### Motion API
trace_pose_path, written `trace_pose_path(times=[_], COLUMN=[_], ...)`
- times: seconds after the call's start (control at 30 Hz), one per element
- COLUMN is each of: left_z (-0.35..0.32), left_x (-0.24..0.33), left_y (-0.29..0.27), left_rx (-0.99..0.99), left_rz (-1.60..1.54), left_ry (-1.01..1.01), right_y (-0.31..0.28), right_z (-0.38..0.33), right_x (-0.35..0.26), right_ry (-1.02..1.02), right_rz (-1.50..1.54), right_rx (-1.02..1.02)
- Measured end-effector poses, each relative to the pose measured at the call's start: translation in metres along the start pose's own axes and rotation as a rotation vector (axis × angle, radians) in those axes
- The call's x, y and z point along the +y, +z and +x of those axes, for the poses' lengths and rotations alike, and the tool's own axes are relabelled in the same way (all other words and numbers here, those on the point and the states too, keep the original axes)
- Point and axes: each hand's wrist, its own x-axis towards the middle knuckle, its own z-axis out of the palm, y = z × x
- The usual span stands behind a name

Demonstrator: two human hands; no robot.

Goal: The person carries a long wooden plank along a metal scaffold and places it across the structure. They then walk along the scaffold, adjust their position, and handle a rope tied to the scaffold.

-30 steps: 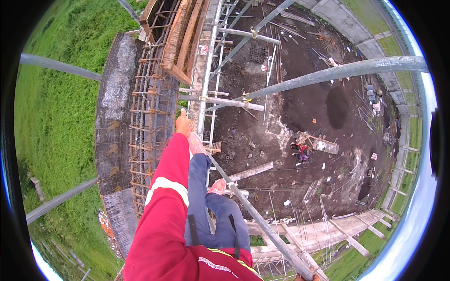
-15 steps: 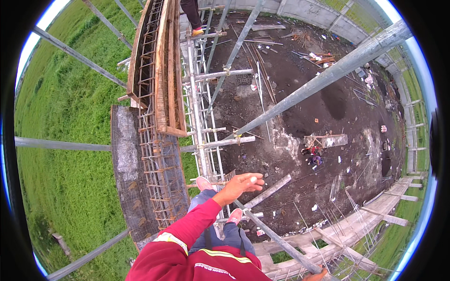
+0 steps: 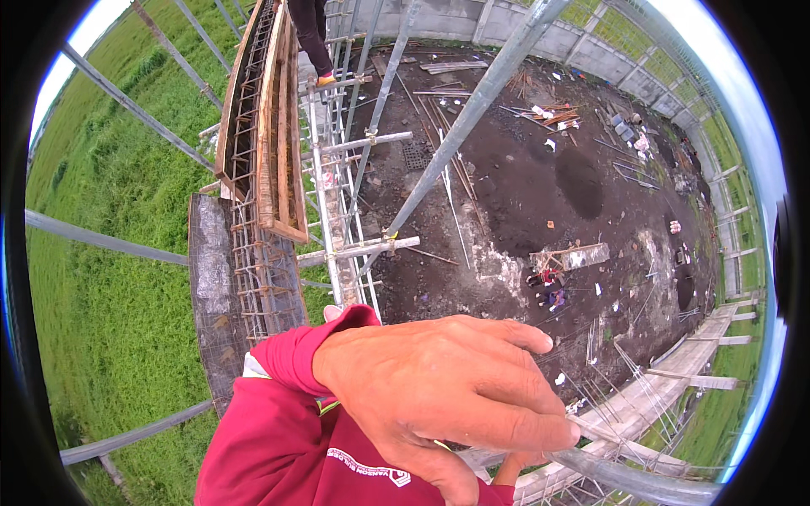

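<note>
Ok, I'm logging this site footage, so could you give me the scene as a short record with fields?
Left hand: raised close to the camera, fingers apart, nothing visible held
Right hand: mostly hidden behind the left, near a grey metal pole; grip unclear
Left side: rebar cage, wooden formwork, green grass
Ahead: another person's leg among scaffold pipes
Right side: dark soil, concrete wall beyond

Right hand [image 3: 516, 464] partly hidden behind left hand [image 3: 447, 392], co-worker [image 3: 314, 38] cut off at top edge
</note>
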Motion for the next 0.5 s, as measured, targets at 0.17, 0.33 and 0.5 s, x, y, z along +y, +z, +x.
trace_pose_path(times=[0.17, 0.33, 0.5], left_z=[-0.01, -0.02, -0.015], left_x=[0.022, -0.046, -0.104], left_y=[0.037, 0.092, 0.188], left_rx=[0.171, 0.019, -0.218], left_rz=[-0.377, 0.051, -0.21], left_ry=[-0.114, -0.812, -0.904], right_y=[0.021, 0.032, 0.036], right_z=[-0.014, -0.025, -0.032], right_x=[-0.032, -0.046, -0.053], right_ry=[0.049, 0.04, 0.043], right_rz=[0.352, 0.452, 0.338], right_rx=[0.059, 0.133, 0.173])
